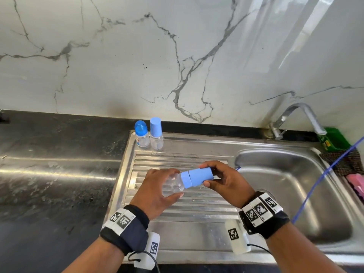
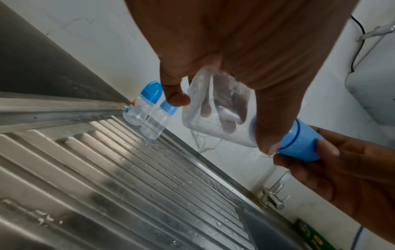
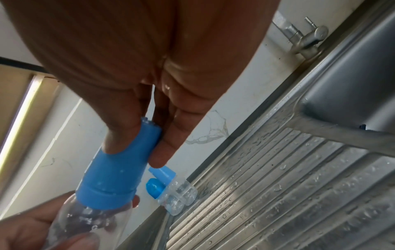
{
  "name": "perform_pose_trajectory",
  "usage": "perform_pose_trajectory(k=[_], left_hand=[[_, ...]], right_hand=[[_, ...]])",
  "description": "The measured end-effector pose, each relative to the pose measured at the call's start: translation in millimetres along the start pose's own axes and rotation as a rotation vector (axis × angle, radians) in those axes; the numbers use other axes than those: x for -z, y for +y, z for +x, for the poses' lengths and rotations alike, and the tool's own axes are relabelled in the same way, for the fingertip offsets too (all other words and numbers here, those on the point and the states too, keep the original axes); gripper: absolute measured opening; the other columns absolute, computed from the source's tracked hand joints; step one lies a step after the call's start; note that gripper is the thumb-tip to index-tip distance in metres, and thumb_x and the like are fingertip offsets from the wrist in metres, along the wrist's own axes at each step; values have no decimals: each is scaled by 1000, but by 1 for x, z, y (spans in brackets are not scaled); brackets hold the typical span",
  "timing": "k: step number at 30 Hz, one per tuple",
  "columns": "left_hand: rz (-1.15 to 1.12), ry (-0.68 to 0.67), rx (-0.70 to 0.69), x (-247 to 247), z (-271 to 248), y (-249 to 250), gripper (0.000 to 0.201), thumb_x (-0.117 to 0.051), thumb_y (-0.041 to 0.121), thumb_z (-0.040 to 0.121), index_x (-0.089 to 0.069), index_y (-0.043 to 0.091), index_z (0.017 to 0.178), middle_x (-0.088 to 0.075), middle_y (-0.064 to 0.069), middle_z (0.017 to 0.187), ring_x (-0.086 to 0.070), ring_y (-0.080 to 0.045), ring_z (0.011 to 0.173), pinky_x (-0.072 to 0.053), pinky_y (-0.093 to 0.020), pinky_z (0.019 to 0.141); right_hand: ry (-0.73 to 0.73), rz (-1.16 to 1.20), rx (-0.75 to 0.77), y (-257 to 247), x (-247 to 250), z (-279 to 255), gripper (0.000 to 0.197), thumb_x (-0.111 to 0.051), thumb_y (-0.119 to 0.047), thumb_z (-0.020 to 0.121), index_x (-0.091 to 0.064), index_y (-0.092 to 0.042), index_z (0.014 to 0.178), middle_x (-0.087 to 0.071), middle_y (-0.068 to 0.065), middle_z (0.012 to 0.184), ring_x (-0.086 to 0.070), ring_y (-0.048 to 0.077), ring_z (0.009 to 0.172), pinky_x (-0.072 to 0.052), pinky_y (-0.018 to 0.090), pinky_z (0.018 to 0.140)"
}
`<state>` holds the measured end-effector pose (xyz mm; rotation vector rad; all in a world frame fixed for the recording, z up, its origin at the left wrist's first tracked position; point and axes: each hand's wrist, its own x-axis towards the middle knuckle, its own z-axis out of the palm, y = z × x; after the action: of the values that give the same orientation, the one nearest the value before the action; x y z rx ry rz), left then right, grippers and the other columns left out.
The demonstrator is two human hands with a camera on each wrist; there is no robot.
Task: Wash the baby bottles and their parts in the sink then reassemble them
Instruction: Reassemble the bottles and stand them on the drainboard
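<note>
From the head camera I see my left hand (image 1: 155, 191) wrapped around a clear bottle (image 1: 171, 186), fingers and thumb curled on its body. My right hand (image 1: 226, 182) pinches the blue cap (image 1: 201, 176) on the bottle's top, thumb below and fingers above. The bottle lies sideways in the air over the ribbed draining board (image 1: 189, 154) of the sink. Two more bottles stand upright at the back corner of the board, touching each other: one with a round cap (image 1: 141, 136), one with a tall cap (image 1: 156, 133). The basin (image 1: 295, 186) is to the right, under the tap (image 1: 299, 119).

From the left wrist I see my fingers (image 2: 213, 110) through the clear bottle (image 2: 215, 108), with drops of water inside. My right hand (image 2: 342, 169) grips the blue cap (image 2: 299, 140).

From the right wrist, my thumb and fingers (image 3: 171, 135) squeeze the cap (image 3: 119, 169) from both sides. The two standing bottles (image 3: 177, 194) look wet inside.
</note>
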<state>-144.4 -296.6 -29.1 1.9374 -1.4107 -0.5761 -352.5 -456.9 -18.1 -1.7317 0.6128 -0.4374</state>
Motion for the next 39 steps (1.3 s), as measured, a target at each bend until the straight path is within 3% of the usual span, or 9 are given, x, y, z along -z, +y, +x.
perform_pose_trajectory(k=[4,9,14,17,23,27,31,35,39], left_hand=[[37,-28,-42,-7,2,15,58,-82,40,77,-57,37,129,-60,25,115,-40,2,107,-37,-16,92],[20,-1,-90,-15,6,29,57,-83,36,77,-59,34,128,-60,24,112,-41,-1,110,-29,-3,90],[101,46,-156,-24,13,42,56,-82,38,75,-60,30,126,-57,23,113,-39,-9,107,-39,-25,91],[60,71,-144,-28,16,46,53,-82,37,76,-60,32,124,-56,25,111,-40,-7,105,-31,-8,89],[-120,121,18,-32,26,45,55,-85,38,74,-58,39,121,-58,27,109,-49,1,103,-33,-4,83],[-191,63,68,-34,33,37,57,-85,39,73,-59,37,123,-62,23,114,-55,3,102,-41,-11,82],[-217,57,159,-32,38,17,66,-87,42,72,-56,32,129,-60,19,120,-56,1,106,-40,-7,84],[-147,83,226,-20,40,-12,68,-84,35,78,-50,33,136,-54,16,128,-52,-2,112,-44,-21,96],[-128,84,276,-2,39,-40,64,-79,34,84,-47,36,140,-51,17,135,-50,-3,121,-45,-30,103]], right_hand=[[-19,35,2,-5,9,-12,43,-73,3,87,-63,-20,123,-68,-4,122,-64,18,116,-55,29,94],[21,81,-9,-9,17,-20,40,-71,4,88,-64,-18,122,-69,3,118,-67,17,110,-55,26,88],[96,126,-90,-14,22,-21,22,-67,-17,94,-63,-3,111,-74,18,91,-74,32,75,-61,39,72],[112,143,-131,-24,24,-15,35,-66,-33,90,-63,-1,101,-71,16,74,-70,33,61,-60,38,58],[132,270,-104,-16,14,5,47,-83,-28,82,-61,-10,119,-73,9,87,-66,24,71,-57,38,62],[96,305,-183,0,-13,15,50,-88,-29,74,-66,-9,113,-75,9,91,-69,23,78,-57,36,68],[108,80,-205,4,-21,41,38,-88,-29,77,-70,-15,107,-77,3,92,-72,15,82,-57,30,72],[239,-275,-204,1,-19,95,40,-88,-44,72,-66,-23,97,-73,-1,84,-68,16,76,-55,28,67],[279,-485,-166,-6,-19,154,37,-86,-41,75,-59,-24,94,-63,-5,81,-58,11,71,-40,24,62]])
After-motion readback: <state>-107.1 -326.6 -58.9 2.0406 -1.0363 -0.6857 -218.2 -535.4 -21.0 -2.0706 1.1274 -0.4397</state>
